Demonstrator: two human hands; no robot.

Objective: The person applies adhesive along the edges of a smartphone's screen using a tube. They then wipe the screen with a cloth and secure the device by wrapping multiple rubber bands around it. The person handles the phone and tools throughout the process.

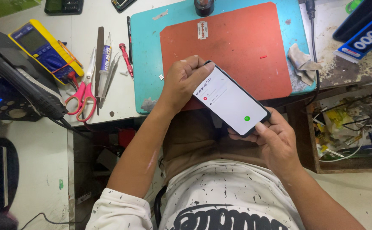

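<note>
Nearest the camera is the person's white short-sleeved shirt with black spatter marks (220, 191), and from it both bare forearms reach forward to a slim black smartphone with a lit white screen (230, 101), held in the air over the lap, just short of the bench edge and not resting on anything. The left hand (181, 83) is curled around the phone's upper end, its fingers folded tight against the back and edge, seemingly to steady it. The right hand (275, 140) cradles the lower corner, fingers closed beneath the body and the thumb pressed at the screen's bottom edge near a small green dot; this two-ended grip tilts the display towards the wearer's face, probably for reading. Beyond the phone lies a rust-red rubber work mat (232, 51) on top of a larger turquoise mat (145, 55), likely there to protect small parts, and a thin steel razor blade (202, 30) sits near the red mat's far edge. To the left, on the white bench top (88, 17), tools lie side by side within reach: pink-handled scissors (83, 97), a white syringe-style tube of paste (104, 64), a red-handled screwdriver (126, 58) and a yellow multimeter (45, 49). A crumpled beige cloth (303, 63) rests at the turquoise mat's right edge, and an open wooden drawer of tangled wires (347, 127) stands at the right.
</note>
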